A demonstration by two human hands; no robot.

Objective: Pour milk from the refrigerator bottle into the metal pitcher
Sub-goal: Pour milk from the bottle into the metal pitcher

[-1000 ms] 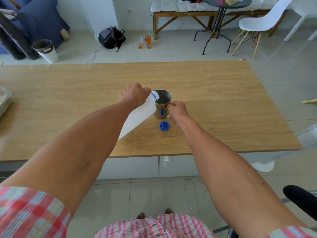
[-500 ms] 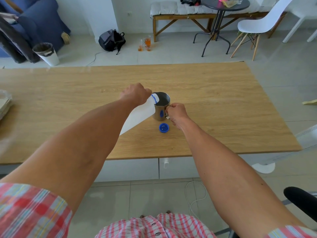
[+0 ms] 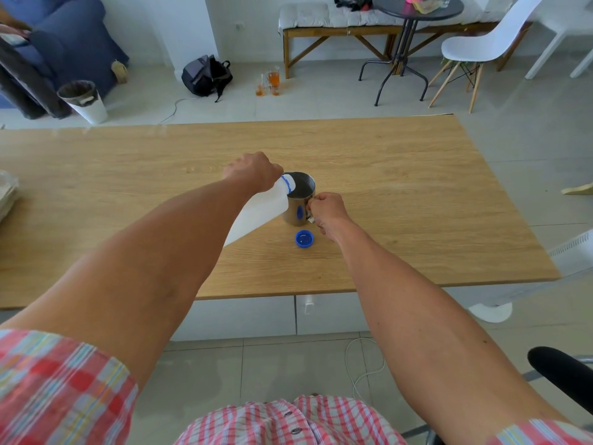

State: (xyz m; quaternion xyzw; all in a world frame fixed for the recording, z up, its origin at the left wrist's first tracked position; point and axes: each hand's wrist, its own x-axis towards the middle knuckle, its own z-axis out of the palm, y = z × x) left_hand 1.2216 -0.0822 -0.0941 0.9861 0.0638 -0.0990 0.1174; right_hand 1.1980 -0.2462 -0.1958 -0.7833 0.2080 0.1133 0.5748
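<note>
A white plastic milk bottle (image 3: 256, 213) with a blue ring at its neck is tilted steeply, its open mouth over the rim of the metal pitcher (image 3: 300, 200). My left hand (image 3: 253, 171) grips the bottle near its top. The pitcher stands upright on the wooden table (image 3: 401, 194). My right hand (image 3: 327, 210) is closed on the pitcher's handle at its right side. The bottle's blue cap (image 3: 304, 239) lies on the table just in front of the pitcher. I cannot see the milk level inside the pitcher.
A stack of pale material (image 3: 6, 197) sits at the table's left edge. Beyond the table are a white bin (image 3: 85, 101), a black backpack (image 3: 205, 75), glasses on the floor (image 3: 271, 83) and a white chair (image 3: 481, 46). A black chair arm (image 3: 561, 370) is at lower right.
The bottle's base has risen slightly, so the tilt is a little steeper. Both hands keep their grips, and the pitcher and cap stay in place.
</note>
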